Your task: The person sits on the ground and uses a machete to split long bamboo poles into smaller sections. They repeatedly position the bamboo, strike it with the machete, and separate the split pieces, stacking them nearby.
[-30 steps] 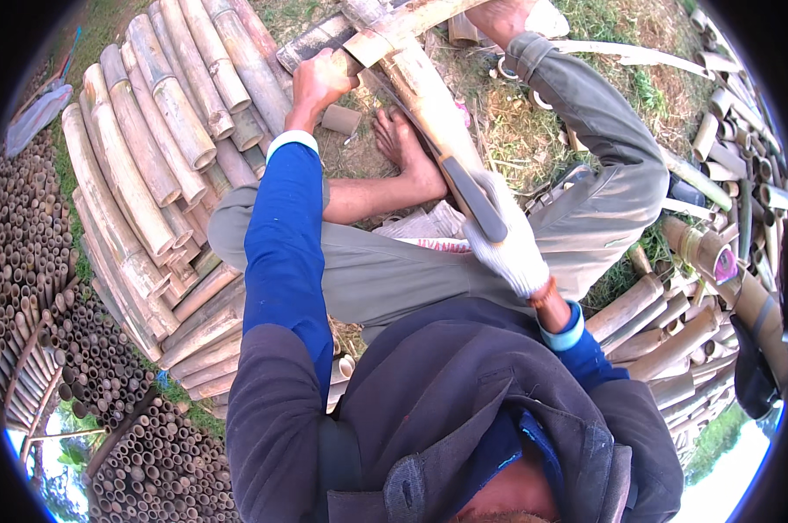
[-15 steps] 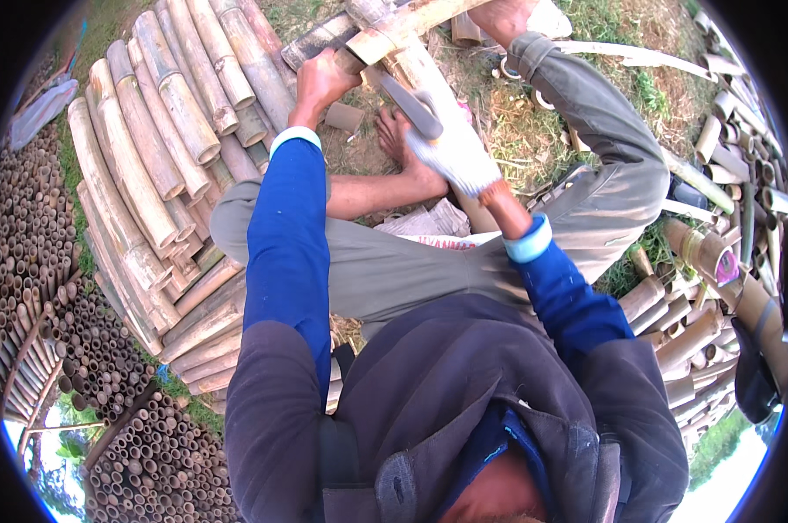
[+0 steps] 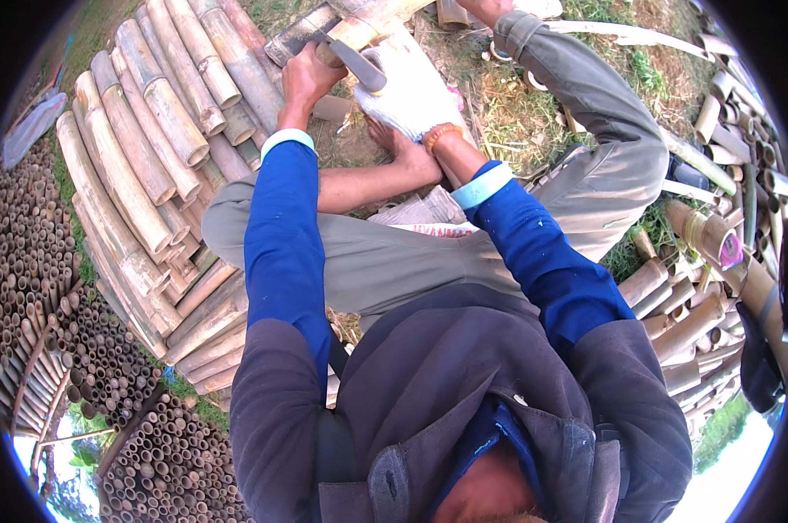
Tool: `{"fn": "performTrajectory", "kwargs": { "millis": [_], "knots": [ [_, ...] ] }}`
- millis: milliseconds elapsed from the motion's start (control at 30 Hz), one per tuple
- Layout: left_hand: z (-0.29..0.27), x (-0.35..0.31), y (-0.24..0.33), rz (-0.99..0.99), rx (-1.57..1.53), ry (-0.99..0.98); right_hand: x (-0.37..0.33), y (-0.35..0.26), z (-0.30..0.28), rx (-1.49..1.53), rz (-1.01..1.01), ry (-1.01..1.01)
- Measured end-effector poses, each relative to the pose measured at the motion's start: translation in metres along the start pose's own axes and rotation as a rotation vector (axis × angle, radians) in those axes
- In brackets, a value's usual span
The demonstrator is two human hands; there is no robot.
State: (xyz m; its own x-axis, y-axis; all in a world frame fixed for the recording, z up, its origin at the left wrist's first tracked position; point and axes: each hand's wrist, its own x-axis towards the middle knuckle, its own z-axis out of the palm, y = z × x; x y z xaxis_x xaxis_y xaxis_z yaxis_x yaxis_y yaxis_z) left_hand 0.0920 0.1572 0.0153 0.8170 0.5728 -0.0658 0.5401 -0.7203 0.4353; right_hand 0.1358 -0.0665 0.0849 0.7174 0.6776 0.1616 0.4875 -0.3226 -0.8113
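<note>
My bare left hand (image 3: 309,77) is closed around the brown end of a bamboo piece (image 3: 328,55), close to the cut end of a thick bamboo pole (image 3: 359,30). In a white knitted glove, my right hand (image 3: 407,94) is closed just right of it. A broad knife blade (image 3: 357,66) stands out from the glove toward the left hand and lies near the bamboo end. The knife's handle is hidden by the glove. Below the hands, a bare foot (image 3: 383,132) rests on the ground, partly covered by the right hand.
Split bamboo lengths (image 3: 154,105) are piled at my left. Beyond them stand dense stacks of cut bamboo tubes (image 3: 154,453). More bamboo pieces (image 3: 690,322) lie at my right, beside a thick pole (image 3: 756,301). A plastic bag (image 3: 32,135) lies at the far left.
My right hand has moved left with the knife, and its blade has come up to the bamboo end beside my left hand. The left hand has shifted slightly left.
</note>
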Motion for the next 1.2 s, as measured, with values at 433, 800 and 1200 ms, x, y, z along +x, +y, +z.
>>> {"fn": "performTrajectory", "kwargs": {
  "millis": [433, 800, 1200],
  "knots": [
    [-0.01, 0.006, 0.008, 0.03, 0.085, -0.024, -0.05, -0.003, -0.023, -0.012, 0.052, -0.065],
    [-0.015, 0.004, 0.009, -0.021, 0.138, -0.045, -0.171, -0.03, -0.096, 0.154, 0.162, -0.061],
    [-0.032, 0.008, -0.031, -0.21, 0.164, -0.012, -0.135, 0.01, -0.047, 0.216, 0.034, 0.038]
  ]
}}
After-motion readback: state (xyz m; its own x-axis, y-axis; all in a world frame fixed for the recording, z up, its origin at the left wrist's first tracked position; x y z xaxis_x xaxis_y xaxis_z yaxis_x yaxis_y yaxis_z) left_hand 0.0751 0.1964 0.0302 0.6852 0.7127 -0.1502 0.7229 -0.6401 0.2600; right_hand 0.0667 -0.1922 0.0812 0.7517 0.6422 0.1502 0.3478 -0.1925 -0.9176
